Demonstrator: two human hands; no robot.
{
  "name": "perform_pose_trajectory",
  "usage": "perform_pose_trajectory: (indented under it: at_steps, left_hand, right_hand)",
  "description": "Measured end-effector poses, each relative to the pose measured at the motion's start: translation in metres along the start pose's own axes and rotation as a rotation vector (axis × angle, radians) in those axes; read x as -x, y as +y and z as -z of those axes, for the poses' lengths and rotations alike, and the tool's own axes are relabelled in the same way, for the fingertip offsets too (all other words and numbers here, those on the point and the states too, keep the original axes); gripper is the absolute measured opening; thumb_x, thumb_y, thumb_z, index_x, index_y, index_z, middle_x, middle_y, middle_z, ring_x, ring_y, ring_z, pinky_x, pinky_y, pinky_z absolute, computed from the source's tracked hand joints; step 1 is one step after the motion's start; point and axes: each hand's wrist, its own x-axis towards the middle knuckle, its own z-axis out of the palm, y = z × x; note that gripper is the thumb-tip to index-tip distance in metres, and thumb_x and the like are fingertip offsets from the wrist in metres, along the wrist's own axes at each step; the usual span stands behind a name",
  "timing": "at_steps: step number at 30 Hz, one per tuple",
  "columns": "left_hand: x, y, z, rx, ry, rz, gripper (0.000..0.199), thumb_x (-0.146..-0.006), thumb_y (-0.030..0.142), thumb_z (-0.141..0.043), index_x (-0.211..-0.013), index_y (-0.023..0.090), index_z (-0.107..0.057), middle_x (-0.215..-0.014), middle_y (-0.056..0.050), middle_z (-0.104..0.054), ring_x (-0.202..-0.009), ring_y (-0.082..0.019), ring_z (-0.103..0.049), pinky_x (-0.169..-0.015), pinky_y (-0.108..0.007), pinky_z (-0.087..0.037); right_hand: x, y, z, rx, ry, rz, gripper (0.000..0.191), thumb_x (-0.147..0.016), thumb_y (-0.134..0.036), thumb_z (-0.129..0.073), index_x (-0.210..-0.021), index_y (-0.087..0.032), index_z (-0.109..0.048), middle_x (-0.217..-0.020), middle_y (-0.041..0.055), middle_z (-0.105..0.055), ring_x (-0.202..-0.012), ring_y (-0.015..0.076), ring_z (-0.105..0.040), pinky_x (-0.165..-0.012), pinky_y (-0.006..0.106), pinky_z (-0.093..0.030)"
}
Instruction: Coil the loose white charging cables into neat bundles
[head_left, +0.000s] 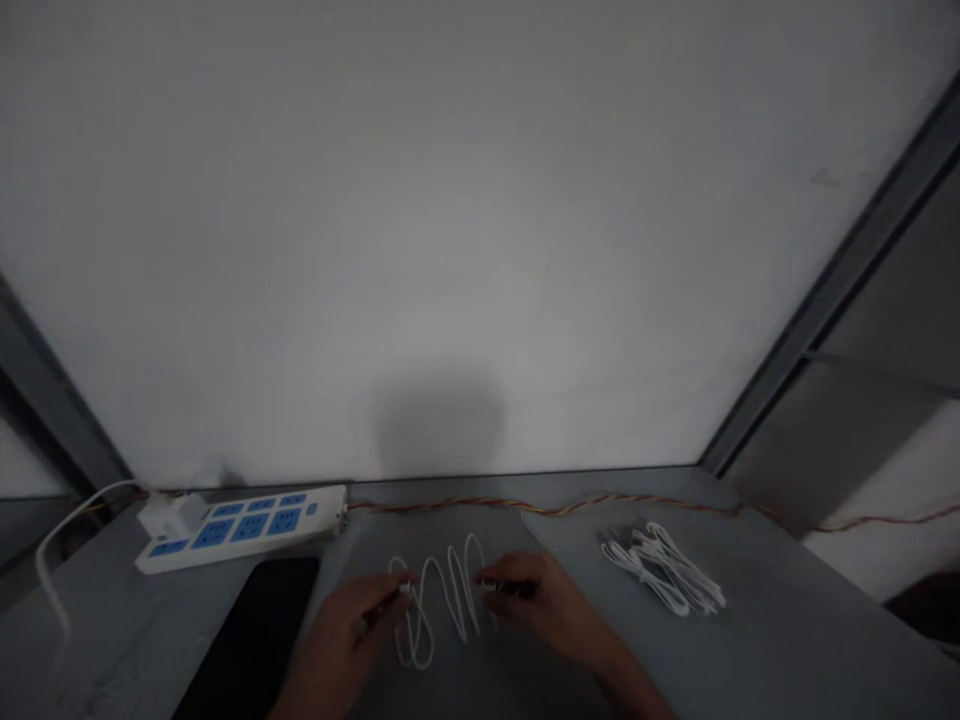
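A thin white cable hangs in loose loops between my two hands, above the grey tabletop. My left hand pinches one end of it between thumb and fingers. The other end is gripped the same way by my right hand. The plugs at the ends are mostly covered by my fingertips, so their type cannot be made out. To the right of my right hand lies a bundle of white cables, coiled on the table.
A white power strip with blue sockets lies at the back left, a white adapter plugged in. A black flat phone-like slab lies left of my left hand. Twisted red-yellow wire runs along the wall.
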Motion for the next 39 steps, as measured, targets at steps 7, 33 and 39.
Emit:
perform_pose_trajectory:
  at_steps: [7, 33, 39]
  left_hand:
    - [0.000, -0.004, 0.000, -0.131, 0.027, -0.174, 0.028, -0.092, 0.044, -0.056, -0.109, 0.032, -0.074, -0.106, -0.002, -0.077, -0.094, -0.021, -0.073, -0.085, -0.027, -0.056]
    - [0.004, 0.009, 0.001, -0.146, -0.051, -0.179, 0.029, -0.093, 0.026, -0.055, -0.116, 0.034, -0.070, -0.099, -0.003, -0.074, -0.082, -0.019, -0.069, -0.079, -0.027, -0.054]
    - [0.004, 0.010, -0.001, -0.171, -0.040, -0.198, 0.029, -0.090, 0.022, -0.058, -0.113, 0.031, -0.072, -0.098, -0.004, -0.074, -0.072, -0.017, -0.068, -0.072, -0.025, -0.054]
  right_hand:
    - [-0.001, 0.004, -0.001, 0.046, -0.004, 0.014, 0.025, -0.080, -0.024, -0.066, -0.101, -0.026, -0.078, -0.085, 0.0035, -0.076, -0.072, 0.0182, -0.066, -0.065, 0.027, -0.046]
    - [-0.003, 0.006, 0.002, 0.092, -0.050, -0.004, 0.021, -0.081, -0.025, -0.065, -0.096, -0.028, -0.079, -0.086, 0.0032, -0.074, -0.074, 0.0188, -0.065, -0.065, 0.026, -0.046]
    - [0.000, 0.006, 0.002, 0.084, -0.051, 0.010, 0.021, -0.082, -0.023, -0.065, -0.097, -0.029, -0.079, -0.087, 0.0021, -0.074, -0.073, 0.0170, -0.063, -0.065, 0.025, -0.045]
